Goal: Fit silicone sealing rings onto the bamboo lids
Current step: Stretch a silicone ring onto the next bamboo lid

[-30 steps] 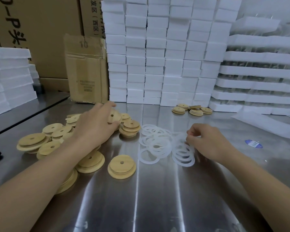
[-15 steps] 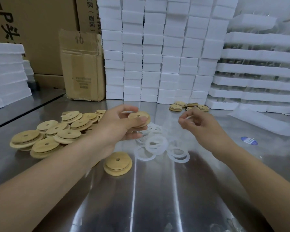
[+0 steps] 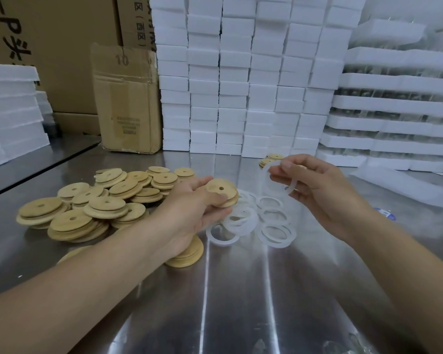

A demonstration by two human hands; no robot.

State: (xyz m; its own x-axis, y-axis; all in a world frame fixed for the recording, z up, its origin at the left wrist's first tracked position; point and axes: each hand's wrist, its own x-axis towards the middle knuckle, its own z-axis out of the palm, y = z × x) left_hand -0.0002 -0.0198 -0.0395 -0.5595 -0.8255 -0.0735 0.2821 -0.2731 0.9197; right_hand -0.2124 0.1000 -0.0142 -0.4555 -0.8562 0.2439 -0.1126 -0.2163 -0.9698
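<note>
The left hand (image 3: 195, 208) grips one bamboo lid (image 3: 221, 191). The right hand (image 3: 317, 192) pinches a silicone ring (image 3: 266, 175), held above the loose rings (image 3: 251, 221).

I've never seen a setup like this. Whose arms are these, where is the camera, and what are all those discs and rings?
No machine here: these are a person's two bare arms, filmed by a wide-angle camera worn on their head, looking down. The left hand grips a bamboo lid; the right hand pinches a silicone ring. On the steel table lie a pile of lids and loose rings. White foam boxes and a cardboard box stand behind.
</note>
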